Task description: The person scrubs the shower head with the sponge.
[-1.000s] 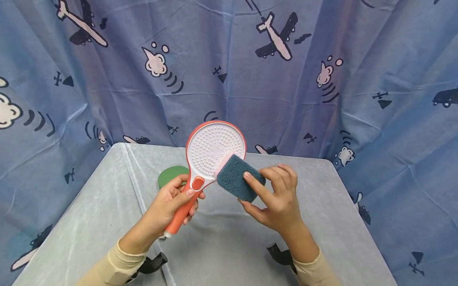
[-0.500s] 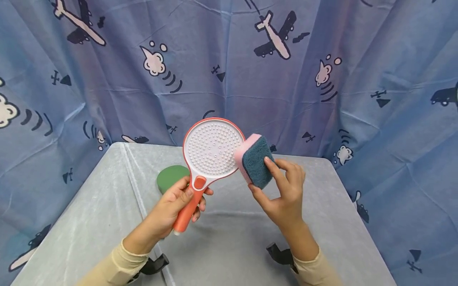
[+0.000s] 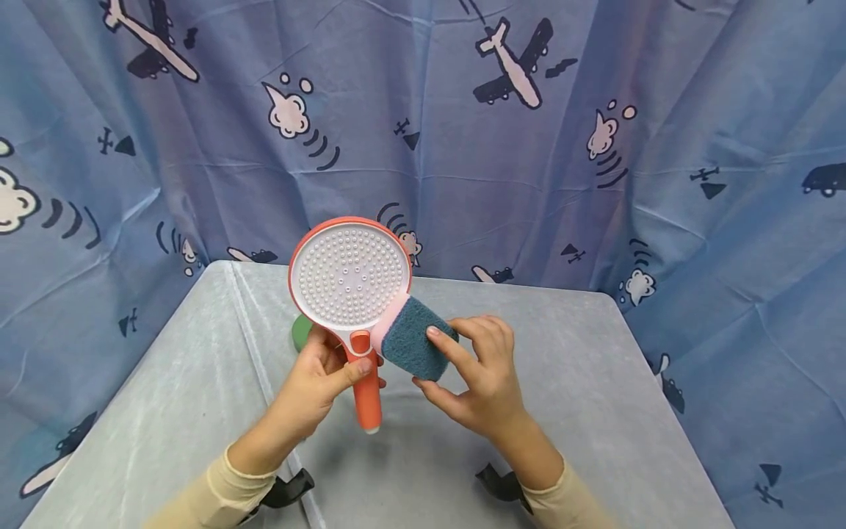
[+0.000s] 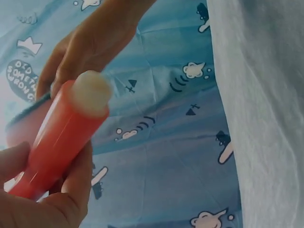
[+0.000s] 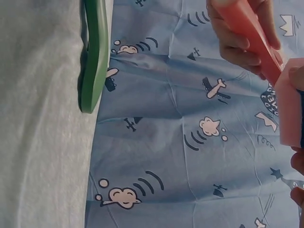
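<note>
In the head view my left hand grips an orange and white shower head by the top of its handle, thumb below the orange button. The nozzle face is turned toward me, and the handle points down. My right hand pinches a sponge, pink foam on one side and dark green scouring pad on the other. Its pink edge overlaps the lower right rim of the shower head, near the neck. The left wrist view shows the pale end of the handle close up. The pink foam shows at the right wrist view's edge.
Behind the left hand a green round object lies on the grey cloth-covered table, mostly hidden by the shower head and hand. A blue curtain printed with planes and clouds surrounds the table's back and sides.
The shower head has shifted left and its handle has swung to nearly upright. The sponge moved off to the right side of the face, then back left and down to the neck.
</note>
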Tool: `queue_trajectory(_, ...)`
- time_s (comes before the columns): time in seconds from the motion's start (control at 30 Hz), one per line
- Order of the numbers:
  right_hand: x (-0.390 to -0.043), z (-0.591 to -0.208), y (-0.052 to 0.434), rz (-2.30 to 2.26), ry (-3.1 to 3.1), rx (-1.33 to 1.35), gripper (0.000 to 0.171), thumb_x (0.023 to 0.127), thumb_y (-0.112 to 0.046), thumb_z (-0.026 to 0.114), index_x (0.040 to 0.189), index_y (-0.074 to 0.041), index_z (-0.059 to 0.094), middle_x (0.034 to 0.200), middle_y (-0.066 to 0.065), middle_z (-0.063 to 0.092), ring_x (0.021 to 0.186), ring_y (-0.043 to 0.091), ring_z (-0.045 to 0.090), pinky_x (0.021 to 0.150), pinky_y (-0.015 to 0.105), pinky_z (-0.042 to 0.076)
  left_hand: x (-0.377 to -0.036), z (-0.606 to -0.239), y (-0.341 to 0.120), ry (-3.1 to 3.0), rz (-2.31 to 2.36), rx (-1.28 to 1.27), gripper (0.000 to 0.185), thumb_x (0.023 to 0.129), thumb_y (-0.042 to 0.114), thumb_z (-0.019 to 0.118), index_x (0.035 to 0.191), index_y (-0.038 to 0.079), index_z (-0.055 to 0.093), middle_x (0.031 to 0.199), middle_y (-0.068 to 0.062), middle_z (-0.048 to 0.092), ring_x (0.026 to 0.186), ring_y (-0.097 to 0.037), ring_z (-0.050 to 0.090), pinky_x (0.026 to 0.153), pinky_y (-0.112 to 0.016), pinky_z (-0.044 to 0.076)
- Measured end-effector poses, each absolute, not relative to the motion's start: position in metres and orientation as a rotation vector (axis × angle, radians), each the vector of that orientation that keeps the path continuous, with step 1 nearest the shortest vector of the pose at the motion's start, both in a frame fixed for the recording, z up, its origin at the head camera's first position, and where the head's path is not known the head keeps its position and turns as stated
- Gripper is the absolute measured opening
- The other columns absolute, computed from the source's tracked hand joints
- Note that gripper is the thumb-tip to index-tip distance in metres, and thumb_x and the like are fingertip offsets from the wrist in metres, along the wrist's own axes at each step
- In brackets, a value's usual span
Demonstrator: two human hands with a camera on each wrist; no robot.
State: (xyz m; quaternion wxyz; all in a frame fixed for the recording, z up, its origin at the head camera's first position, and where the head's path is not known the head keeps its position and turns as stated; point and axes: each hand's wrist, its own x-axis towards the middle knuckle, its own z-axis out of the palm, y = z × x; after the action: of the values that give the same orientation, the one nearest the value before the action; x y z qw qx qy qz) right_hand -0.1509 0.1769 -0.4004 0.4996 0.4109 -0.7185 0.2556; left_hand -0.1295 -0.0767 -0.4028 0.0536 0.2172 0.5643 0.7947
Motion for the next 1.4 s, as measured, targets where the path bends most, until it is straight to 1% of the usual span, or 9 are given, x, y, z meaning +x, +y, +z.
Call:
queue_trajectory(0.1, -0.149, -0.403, 0.176, 0.624, -1.763, 0.991, 0.052, 0.091, -0.044, 0.075, 0.127, -0.007, 0.069, 0.111, 0.019, 0.064, 0.098, 0.033, 0.056, 0.089, 0.054, 0.039, -0.127, -0.403, -0.074, 1.770, 2.419, 0.715, 0.071, 0.093, -0.008, 0.067, 0.149, 0.013, 0.028, 0.133, -0.013, 0.053, 0.114, -0.024, 0.064, 0.093, -0.041, 0.060)
queue_trajectory(0.2, -0.149, -0.404, 0.176, 0.633, -1.778, 0.969, 0.053, 0.091, -0.045, 0.075, 0.128, -0.007, 0.069, 0.110, 0.018, 0.064, 0.098, 0.034, 0.056, 0.089, 0.054, 0.038, -0.126, -0.403, -0.073, 1.842, 2.400, 0.749, 0.065, 0.095, -0.004, 0.067, 0.147, 0.012, 0.032, 0.132, -0.010, 0.055, 0.119, -0.020, 0.061, 0.097, -0.033, 0.058)
queue_trajectory(0.37, -0.149, -0.405, 0.178, 0.668, -1.829, 0.932, 0.053, 0.091, -0.044, 0.073, 0.130, -0.008, 0.069, 0.110, 0.017, 0.063, 0.096, 0.034, 0.055, 0.088, 0.054, 0.038, -0.125, -0.400, -0.074, 1.845, 2.382, 0.840, 0.055, 0.102, 0.006, 0.061, 0.150, 0.011, 0.036, 0.137, -0.004, 0.056, 0.121, -0.018, 0.063, 0.097, -0.037, 0.058)
queue_trajectory(0.6, -0.148, -0.405, 0.181, 0.645, -1.892, 0.923, 0.049, 0.092, -0.041, 0.069, 0.130, -0.010, 0.069, 0.111, 0.017, 0.062, 0.099, 0.034, 0.055, 0.090, 0.056, 0.038, -0.126, -0.395, -0.078, 1.801, 2.355, 0.818, 0.062, 0.102, 0.012, 0.064, 0.155, 0.006, 0.032, 0.146, -0.011, 0.051, 0.127, -0.022, 0.062, 0.104, -0.044, 0.054)
queue_trajectory(0.77, -0.149, -0.406, 0.184, 0.602, -1.936, 0.906, 0.050, 0.086, -0.036, 0.071, 0.130, -0.013, 0.070, 0.111, 0.018, 0.061, 0.099, 0.035, 0.054, 0.091, 0.057, 0.037, -0.127, -0.394, -0.084, 1.921, 2.295, 0.746, 0.061, 0.098, 0.015, 0.069, 0.148, -0.004, 0.040, 0.135, -0.009, 0.061, 0.116, -0.018, 0.065, 0.100, -0.035, 0.057)
queue_trajectory(0.9, -0.149, -0.406, 0.185, 0.592, -1.937, 0.912, 0.049, 0.085, -0.033, 0.071, 0.129, -0.013, 0.070, 0.111, 0.018, 0.061, 0.100, 0.035, 0.054, 0.092, 0.057, 0.036, -0.126, -0.391, -0.089, 1.985, 2.247, 0.678, 0.058, 0.097, 0.018, 0.068, 0.142, -0.009, 0.042, 0.122, 0.001, 0.067, 0.104, -0.012, 0.066, 0.091, -0.024, 0.054)
queue_trajectory(1.13, -0.145, -0.396, 0.189, 0.568, -1.955, 0.934, 0.046, 0.091, -0.040, 0.066, 0.130, -0.015, 0.071, 0.113, 0.016, 0.062, 0.103, 0.035, 0.055, 0.095, 0.059, 0.036, -0.128, -0.385, -0.097, 1.625, 2.323, 0.789, 0.041, 0.107, 0.019, 0.044, 0.144, 0.005, 0.034, 0.127, -0.002, 0.065, 0.099, -0.018, 0.069, 0.088, -0.037, 0.059)
queue_trajectory(1.23, -0.143, -0.392, 0.192, 0.544, -1.992, 0.942, 0.046, 0.091, -0.040, 0.066, 0.131, -0.017, 0.070, 0.115, 0.016, 0.062, 0.105, 0.036, 0.054, 0.096, 0.061, 0.035, -0.128, -0.384, -0.101, 1.529, 2.337, 0.764, 0.039, 0.108, 0.021, 0.037, 0.146, 0.010, 0.033, 0.129, -0.002, 0.063, 0.105, -0.016, 0.068, 0.093, -0.035, 0.058)
queue_trajectory(1.4, -0.143, -0.390, 0.194, 0.508, -2.031, 0.949, 0.051, 0.085, -0.037, 0.075, 0.132, -0.018, 0.070, 0.114, 0.015, 0.062, 0.104, 0.037, 0.053, 0.096, 0.060, 0.035, -0.127, -0.382, -0.100, 1.516, 2.371, 0.542, 0.043, 0.102, 0.008, 0.041, 0.145, 0.010, 0.035, 0.127, -0.001, 0.063, 0.110, -0.013, 0.066, 0.097, -0.030, 0.056)
